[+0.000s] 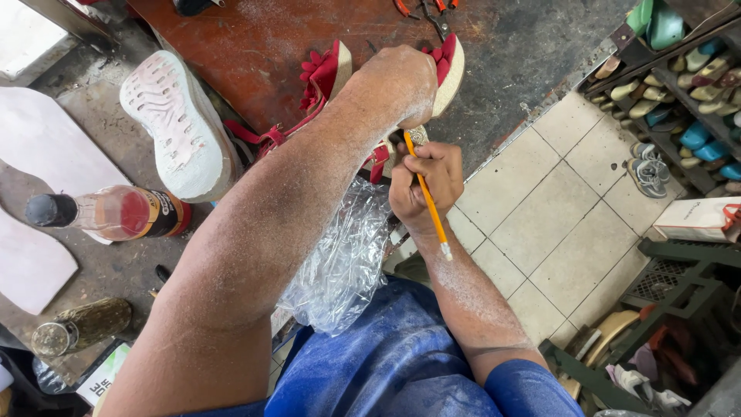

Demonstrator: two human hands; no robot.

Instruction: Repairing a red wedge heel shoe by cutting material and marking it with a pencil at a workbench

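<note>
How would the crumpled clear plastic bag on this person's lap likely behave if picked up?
The clear plastic bag looks thin and wrinkled, so it is probably floppy and very light. Its glossy film may be slippery. It sags over the blue clothing, so it would likely slide when pushed.

Dark label (158, 210) wrapped the red-liquid bottle (108, 213) lying at left on the worktop (100, 270). White box (698, 219) with red trim sat at right. Green-white printed package (104, 374) lay bottom left.

The left forearm (262, 232) covered the middle of the red sandal (324, 77), and the left hand (394, 81) hid where its grip met the sole; the pencil (427, 197) tip was lost behind the fingers; the bottle (108, 212) label was too blurred to tell; shoes on the shelf (695, 85) at upper right ran off the frame; tools (424, 8) at the top edge were cut off.
</note>
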